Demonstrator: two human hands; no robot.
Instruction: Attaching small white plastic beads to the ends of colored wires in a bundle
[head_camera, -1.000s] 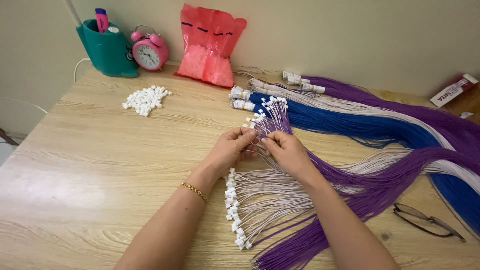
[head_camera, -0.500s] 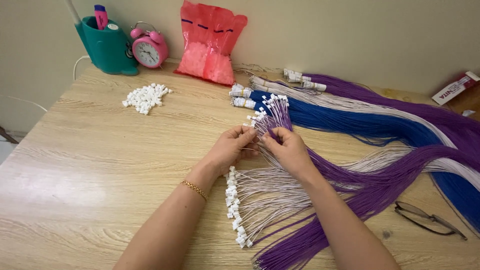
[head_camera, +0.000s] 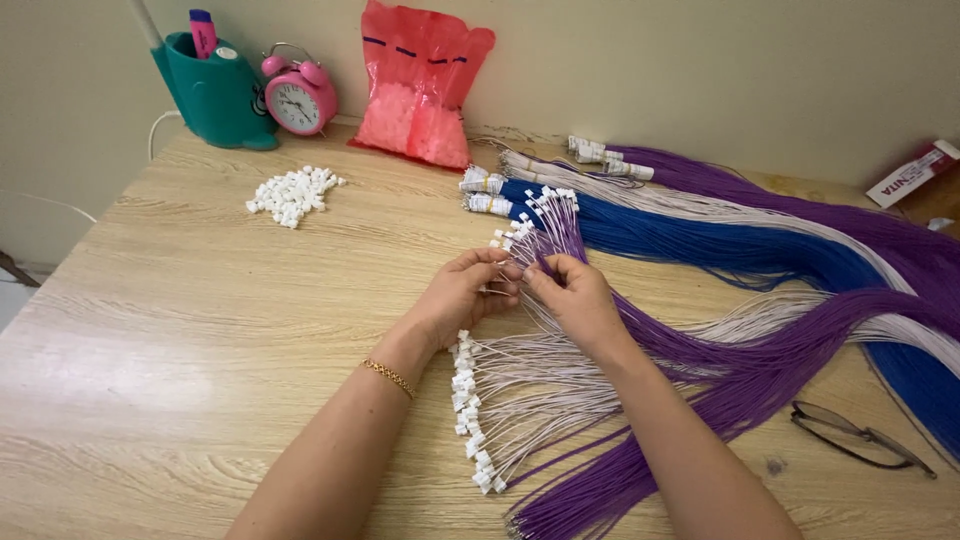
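Note:
My left hand and my right hand meet at the middle of the wooden table, fingertips pinched together on a thin wire end with a small white connector. Just beyond them fans a bunch of purple wires tipped with white connectors. Under my wrists lies a spread of pale lilac wires with white connectors. A gold bracelet circles my left wrist. What exactly sits between the fingertips is partly hidden.
Long bundles of blue wires, white wires and purple wires run to the right. A pile of loose white connectors lies far left. At the back stand a teal pen holder, pink alarm clock and pink bag. Eyeglasses rest at right.
Both hands stay together at the same spot, with only small finger movements on the wire end. Nothing else on the table has moved.

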